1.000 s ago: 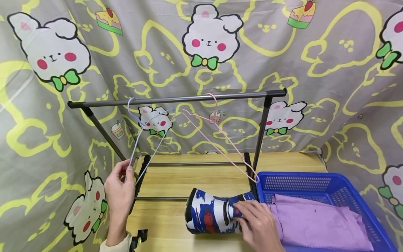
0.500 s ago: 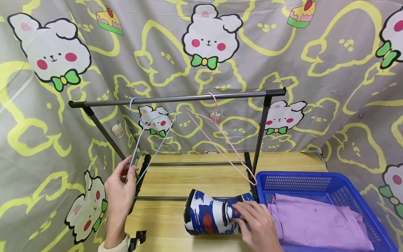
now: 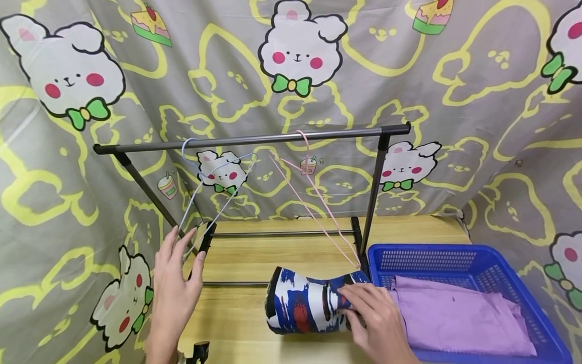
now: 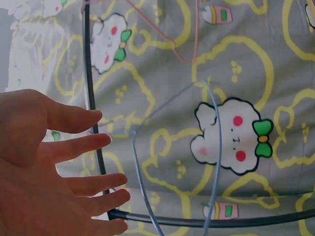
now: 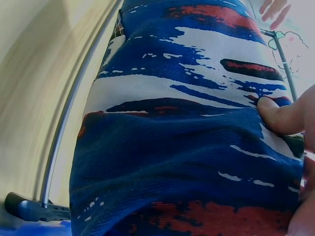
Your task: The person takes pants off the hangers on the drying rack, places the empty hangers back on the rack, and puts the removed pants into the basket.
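My left hand [image 3: 175,288] is open, fingers spread, at the lower end of a light blue wire hanger [image 4: 218,147]. In the left wrist view, no finger closes round that wire. The hanger hangs by its hook from the bar of a dark metal rack [image 3: 250,141]. With fingers and thumb, my right hand [image 3: 379,318] pinches one end of a folded garment [image 3: 302,303], patterned in blue, white, red and black. The garment is held over the table in front of the rack. From the same bar, further right, hangs a pink wire hanger [image 3: 325,206].
A blue plastic basket [image 3: 427,248] stands on the wooden table [image 3: 254,255] at the right, beside the rack. Folded purple cloth [image 3: 459,313] lies in it. Printed curtain [image 3: 382,65] surrounds the table at the back and sides.
My left hand has let go of the blue hanger and spread its fingers. The hanger has swung slightly. My right hand keeps its grip on the patterned garment; the head view has shifted a little.
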### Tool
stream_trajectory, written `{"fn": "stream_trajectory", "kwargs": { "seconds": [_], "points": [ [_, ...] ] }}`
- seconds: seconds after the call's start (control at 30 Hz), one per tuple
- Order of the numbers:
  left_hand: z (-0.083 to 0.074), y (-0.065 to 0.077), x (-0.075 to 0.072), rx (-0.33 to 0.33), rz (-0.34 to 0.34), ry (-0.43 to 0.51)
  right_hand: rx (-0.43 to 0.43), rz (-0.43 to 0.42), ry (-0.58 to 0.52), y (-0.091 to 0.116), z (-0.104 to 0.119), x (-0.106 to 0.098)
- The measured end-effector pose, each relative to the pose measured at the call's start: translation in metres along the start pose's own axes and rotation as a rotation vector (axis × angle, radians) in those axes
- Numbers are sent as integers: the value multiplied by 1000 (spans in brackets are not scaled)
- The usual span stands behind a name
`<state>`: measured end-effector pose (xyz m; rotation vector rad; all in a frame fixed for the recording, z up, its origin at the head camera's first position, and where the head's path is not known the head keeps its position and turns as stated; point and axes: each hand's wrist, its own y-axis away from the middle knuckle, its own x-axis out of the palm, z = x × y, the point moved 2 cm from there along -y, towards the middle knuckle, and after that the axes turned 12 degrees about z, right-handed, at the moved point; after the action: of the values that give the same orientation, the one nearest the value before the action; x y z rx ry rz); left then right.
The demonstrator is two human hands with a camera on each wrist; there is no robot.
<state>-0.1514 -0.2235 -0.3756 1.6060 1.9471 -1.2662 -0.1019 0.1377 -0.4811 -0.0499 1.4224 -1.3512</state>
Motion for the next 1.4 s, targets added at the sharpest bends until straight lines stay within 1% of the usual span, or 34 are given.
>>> {"fn": "stream_trajectory", "kwargs": {
  "seconds": [0.07, 0.1, 0.17, 0.2, 0.23, 0.27, 0.33, 0.43, 0.5, 0.57, 0.6, 0.63, 0.7, 0.83, 0.93, 1.0, 1.13, 1.27, 1.4],
  "points": [
    [-5, 3, 3, 72, -32, 0, 9, 3, -2, -1, -1, -3],
    [-8, 5, 6, 112, -38, 2, 12, 3, -4, -2, -1, -4],
    [-14, 9, 16, 191, -24, 5, 24, 4, -7, -2, -2, -6],
    [-16, 11, 22, 227, 4, 11, 29, 3, -9, -2, -2, -7],
    [-19, 14, 29, 259, 45, 16, 32, 2, -11, -2, -2, -7],
    [-21, 17, 37, 280, 100, 23, 31, -1, -12, -3, -3, -8],
    [-25, 24, 53, 306, 217, 35, 34, 1, -9, -3, -2, -9],
    [-29, 34, 73, 299, 408, 85, 35, 11, -3, -3, -1, -10],
    [-32, 38, 84, 291, 519, 131, 42, 21, 1, -3, -1, -12],
    [-34, 41, 94, 301, 611, 170, 42, 24, 3, -3, 0, -13],
    [-35, 43, 99, 310, 645, 174, 42, 25, 6, -3, 0, -14],
    [-36, 44, 103, 331, 665, 166, 40, 26, 8, -3, 0, -15],
    [-39, 45, 110, 387, 672, 123, 36, 31, 9, -4, 0, -16],
    [-49, 43, 123, 473, 658, -31, 42, 52, 9, -4, -2, -17],
    [-58, 40, 133, 499, 676, -128, 49, 73, 18, -2, -4, -18],
    [-62, 39, 138, 521, 682, -171, 48, 83, 28, 0, -5, -20],
    [-67, 39, 145, 564, 653, -192, 38, 103, 16, 3, -9, -27],
    [-71, 41, 150, 604, 596, -159, 48, 192, -6, 3, -16, -39],
    [-76, 44, 157, 619, 565, -132, 39, 275, 8, 6, -24, -53]
  ]
}}
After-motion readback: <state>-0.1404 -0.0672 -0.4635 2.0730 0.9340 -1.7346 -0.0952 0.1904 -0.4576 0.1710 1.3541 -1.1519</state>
